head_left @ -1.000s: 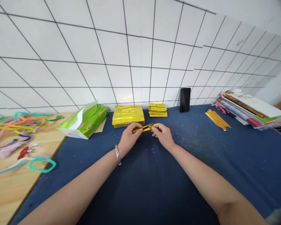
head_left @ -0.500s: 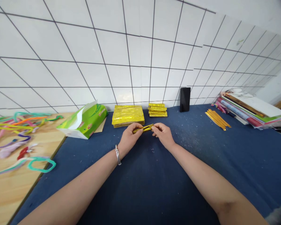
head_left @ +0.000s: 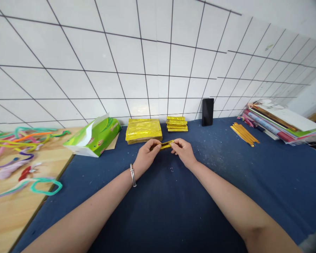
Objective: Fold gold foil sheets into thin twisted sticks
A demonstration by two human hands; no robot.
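Observation:
Between my two hands is a narrow folded piece of gold foil paper point(head_left: 166, 144), held just above the blue cloth. My left hand point(head_left: 149, 151) pinches its left end between thumb and fingers, and a silver bracelet circles that wrist. The right end is gripped by the fingertips of my right hand point(head_left: 183, 151). A dark slot shows along the middle of the folded piece. Just behind my left hand lies a stack of gold foil sheets point(head_left: 143, 130). Behind my right hand is a smaller pile of narrow folded gold pieces point(head_left: 177, 123).
A green tissue pack point(head_left: 102, 135) lies left on the blue cloth point(head_left: 158, 211). Coloured pipe cleaners point(head_left: 46, 186) cover the wooden board at far left. A black phone point(head_left: 208, 111) leans on the tiled wall. Gold strips point(head_left: 244, 134) and a stack of books point(head_left: 276, 128) are at right.
The folded gold piece has tilted slightly in my fingers, and its slot looks wider. Both hands stay in nearly the same place.

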